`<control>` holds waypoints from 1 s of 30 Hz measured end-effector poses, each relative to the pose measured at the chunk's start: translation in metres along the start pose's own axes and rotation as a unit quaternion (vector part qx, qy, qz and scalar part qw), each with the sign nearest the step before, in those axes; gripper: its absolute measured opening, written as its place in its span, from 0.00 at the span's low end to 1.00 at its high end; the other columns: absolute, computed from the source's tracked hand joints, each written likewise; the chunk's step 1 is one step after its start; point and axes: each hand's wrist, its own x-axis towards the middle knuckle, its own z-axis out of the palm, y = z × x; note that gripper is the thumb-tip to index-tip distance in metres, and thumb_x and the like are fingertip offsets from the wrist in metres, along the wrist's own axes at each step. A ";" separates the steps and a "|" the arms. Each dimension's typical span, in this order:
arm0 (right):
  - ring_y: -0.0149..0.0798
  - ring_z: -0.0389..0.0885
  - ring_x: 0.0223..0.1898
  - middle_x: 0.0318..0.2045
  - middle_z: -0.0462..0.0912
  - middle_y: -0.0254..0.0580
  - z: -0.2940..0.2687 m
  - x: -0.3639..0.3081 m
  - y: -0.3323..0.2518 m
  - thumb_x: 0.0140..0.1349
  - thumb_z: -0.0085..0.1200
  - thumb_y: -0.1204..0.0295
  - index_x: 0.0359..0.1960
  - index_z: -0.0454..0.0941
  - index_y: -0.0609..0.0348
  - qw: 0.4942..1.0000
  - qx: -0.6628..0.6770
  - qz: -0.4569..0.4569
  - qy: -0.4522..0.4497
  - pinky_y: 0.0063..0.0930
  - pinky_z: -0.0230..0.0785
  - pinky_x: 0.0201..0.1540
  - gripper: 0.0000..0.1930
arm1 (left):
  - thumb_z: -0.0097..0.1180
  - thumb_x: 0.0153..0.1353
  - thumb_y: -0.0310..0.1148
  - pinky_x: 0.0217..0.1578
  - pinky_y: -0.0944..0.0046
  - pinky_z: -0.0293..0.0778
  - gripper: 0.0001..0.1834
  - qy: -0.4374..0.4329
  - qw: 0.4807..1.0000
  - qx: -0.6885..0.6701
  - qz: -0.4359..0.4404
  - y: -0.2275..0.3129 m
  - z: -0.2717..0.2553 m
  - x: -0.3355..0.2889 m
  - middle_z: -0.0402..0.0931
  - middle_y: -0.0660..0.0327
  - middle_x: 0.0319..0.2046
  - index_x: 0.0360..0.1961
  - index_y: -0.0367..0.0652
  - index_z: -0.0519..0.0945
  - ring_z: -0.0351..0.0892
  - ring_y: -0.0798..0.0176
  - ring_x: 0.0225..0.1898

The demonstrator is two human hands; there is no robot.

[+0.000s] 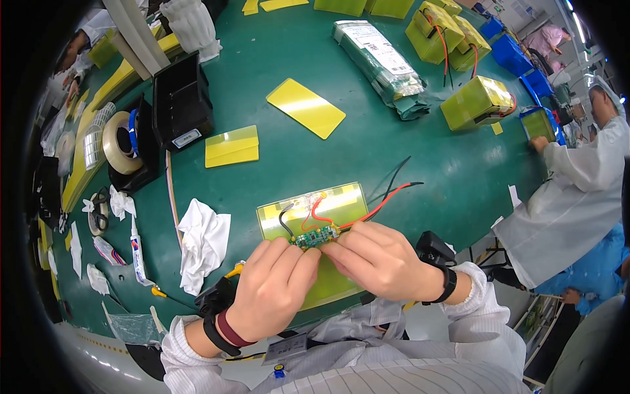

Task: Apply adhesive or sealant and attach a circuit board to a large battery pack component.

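Note:
Between my two hands is a small green circuit board (314, 236), held at its two ends above a yellow-wrapped battery pack (351, 195). My left hand (272, 282) pinches the board's left end, fingertips bent down. My right hand (377, 259) grips its right end, by the point where the wires join. Red wires (387, 196) and black wires (394, 176) run from there out to the upper right. A short black wire (283, 217) and a red wire (316, 209) loop from the board to the pack's top. My fingers partly hide the board's ends.
Yellow sheets (306, 108) lie further back, with a green-wrapped package (377, 62) and wrapped battery packs (476, 104) to the right. On the left are a black bin (182, 98), a tape roll (118, 143), a white cloth (203, 243) and a glue tube (138, 253). A co-worker (577, 177) stands at right.

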 end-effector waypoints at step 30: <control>0.42 0.77 0.27 0.29 0.79 0.42 -0.008 -0.011 -0.002 0.49 0.68 0.86 0.44 0.86 0.67 0.990 0.083 0.106 0.047 0.34 0.71 0.29 0.17 | 0.68 0.50 0.20 0.28 0.57 0.69 0.09 0.011 0.999 -0.021 -0.022 0.001 0.003 0.001 0.71 0.59 0.24 0.32 0.37 0.80 0.73 0.56 0.28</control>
